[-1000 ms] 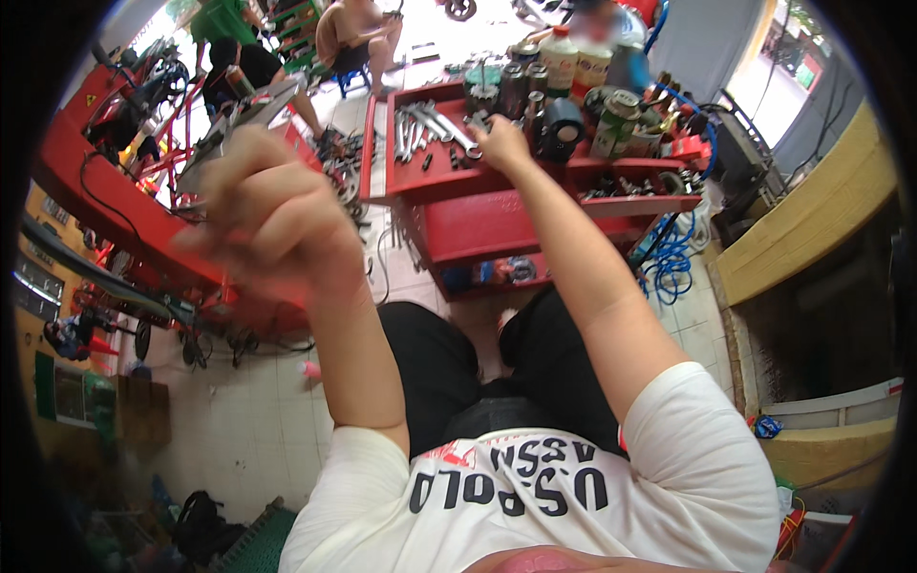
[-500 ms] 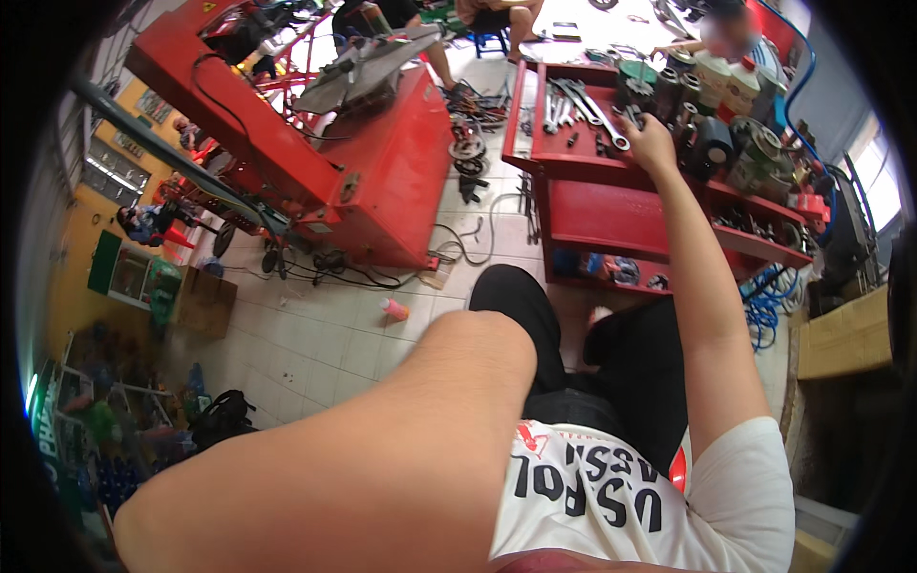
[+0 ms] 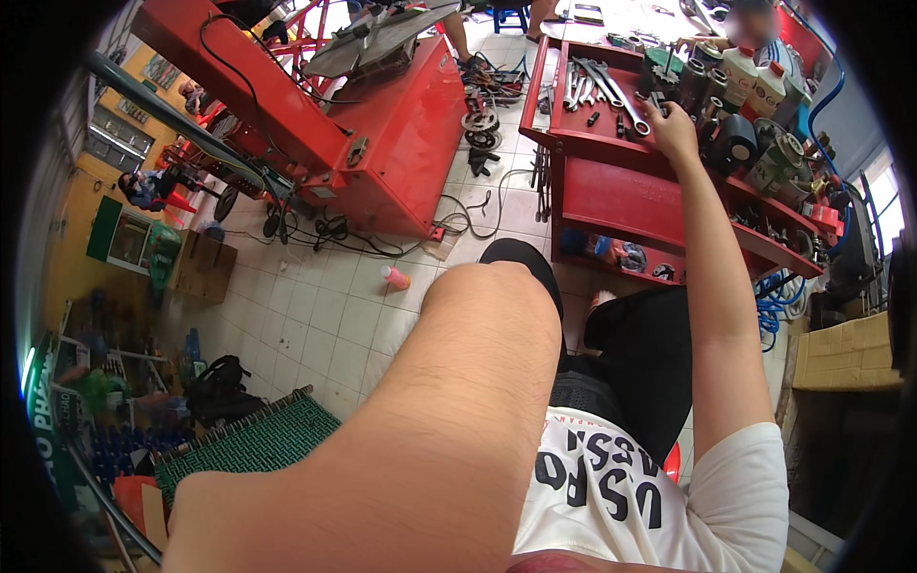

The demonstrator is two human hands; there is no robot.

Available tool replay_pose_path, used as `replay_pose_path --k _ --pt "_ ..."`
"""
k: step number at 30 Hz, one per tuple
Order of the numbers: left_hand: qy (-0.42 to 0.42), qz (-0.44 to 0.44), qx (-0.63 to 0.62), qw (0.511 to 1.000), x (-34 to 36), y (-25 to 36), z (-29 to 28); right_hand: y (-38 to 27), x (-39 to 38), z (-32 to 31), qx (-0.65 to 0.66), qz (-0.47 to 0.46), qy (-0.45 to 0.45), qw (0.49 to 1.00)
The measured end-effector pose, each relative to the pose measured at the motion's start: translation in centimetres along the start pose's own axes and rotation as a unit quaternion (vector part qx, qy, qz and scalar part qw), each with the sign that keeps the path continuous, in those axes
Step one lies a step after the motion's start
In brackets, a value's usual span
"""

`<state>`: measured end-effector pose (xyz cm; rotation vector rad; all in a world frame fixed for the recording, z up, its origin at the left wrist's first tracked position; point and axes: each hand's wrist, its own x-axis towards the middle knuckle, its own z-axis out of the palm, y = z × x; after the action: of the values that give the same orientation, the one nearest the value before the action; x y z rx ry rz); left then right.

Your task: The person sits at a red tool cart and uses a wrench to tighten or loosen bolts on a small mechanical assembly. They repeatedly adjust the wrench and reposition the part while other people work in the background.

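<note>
Over the red tool cart [image 3: 611, 196], my right hand [image 3: 674, 132] reaches into the top tray, its fingers curled at a small dark metal piece [image 3: 657, 99]. What exactly they grip is partly covered by the hand. Just left of it lie several combination wrenches [image 3: 626, 100] and a few small dark sockets [image 3: 593, 118]. Dark cylinders and bottles stand to its right. My left arm is bent sharply and fills the lower middle; the left hand [image 3: 215, 520] is close to the camera at the lower left, its fingers out of sight.
A big red machine [image 3: 382, 143] stands at the left, cables at its foot. A small pink bottle [image 3: 394, 277] is on the tiled floor. A green woven seat [image 3: 258, 435] and a black backpack [image 3: 218, 387] are at the lower left. Another person [image 3: 755, 29] sits beyond the cart.
The view has shifted, and the green woven seat now shows at the lower left. My left forearm stands steeper in the picture. My right hand stays at the same part of the tray.
</note>
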<state>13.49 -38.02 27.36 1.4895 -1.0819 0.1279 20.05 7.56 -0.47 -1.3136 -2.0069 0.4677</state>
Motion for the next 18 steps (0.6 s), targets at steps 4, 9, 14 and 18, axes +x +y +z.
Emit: replay_pose_path --k 4,9,14,18 --pt "-0.023 -0.012 0.003 1.0 0.1 0.1 -0.3 -0.3 -0.3 -0.2 0.015 0.007 -0.01 1.0" --pt "-0.052 -0.03 0.001 0.998 0.3 0.0 -0.6 -0.8 -0.9 -0.2 0.004 0.004 0.023 1.0" --pt "-0.08 -0.061 0.013 0.995 -0.5 -0.6 -0.6 -1.4 -1.2 -1.0 -0.003 -0.006 0.01 1.0" --pt "0.023 -0.076 0.048 0.996 -7.7 -3.3 -2.2 0.7 -1.9 -2.6 -0.024 0.037 0.01 0.999"
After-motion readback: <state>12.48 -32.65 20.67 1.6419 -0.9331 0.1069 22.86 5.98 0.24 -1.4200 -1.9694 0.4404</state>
